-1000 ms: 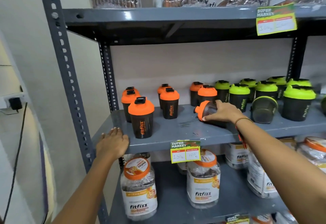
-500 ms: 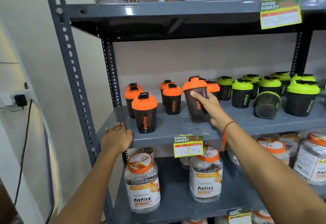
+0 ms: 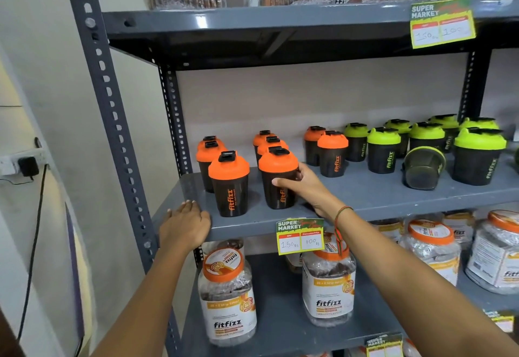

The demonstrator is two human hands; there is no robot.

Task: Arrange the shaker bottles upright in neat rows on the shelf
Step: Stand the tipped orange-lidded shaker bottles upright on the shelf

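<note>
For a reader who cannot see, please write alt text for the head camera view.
The right hand holds an upright orange-lidded shaker bottle at the front of a grey metal shelf, beside another orange-lidded bottle, while the left hand rests flat on the shelf edge. Further right stand green-lidded shakers, and one green-lidded shaker lies on its side.

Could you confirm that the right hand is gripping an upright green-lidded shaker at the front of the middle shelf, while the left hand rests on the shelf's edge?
Not quite: in the head view, the shaker in the right hand has an orange lid, not green. It does stand upright at the front of the middle shelf, and the left hand rests on the edge.
</note>
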